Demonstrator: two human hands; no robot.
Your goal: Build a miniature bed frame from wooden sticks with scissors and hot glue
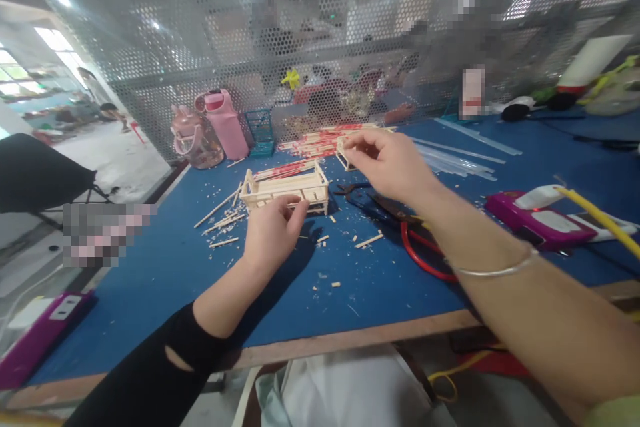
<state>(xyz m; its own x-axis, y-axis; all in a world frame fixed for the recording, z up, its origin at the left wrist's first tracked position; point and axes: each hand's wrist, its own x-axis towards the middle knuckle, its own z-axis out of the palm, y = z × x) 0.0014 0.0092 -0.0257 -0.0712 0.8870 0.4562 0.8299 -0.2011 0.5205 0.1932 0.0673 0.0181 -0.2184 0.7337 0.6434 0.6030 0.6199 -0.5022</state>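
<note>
A miniature bed made of pale wooden sticks (285, 183) stands on the blue tabletop. My left hand (274, 230) is at its front side, fingers curled against the front rail; the fingertips are partly hidden. Farther back, my right hand (387, 160) reaches out with thumb and fingers closed at a smaller stick-built frame (342, 155), and covers part of it. Behind the bed lie sticks with red-and-white wrapping (320, 141). Loose bare sticks (225, 222) and cut bits are scattered beside the bed. Below my right hand rest dark-jawed pliers (350, 192) and a red-handled cutter (420, 260).
Clear glue sticks (453, 159) lie at the right, near a purple power strip (543, 219) with a yellow cord. A pink bottle (227, 125) and a translucent jug (197, 140) stand at the back left. A perforated metal screen (215, 47) bounds the rear. Another purple power strip (47, 337) sits front left.
</note>
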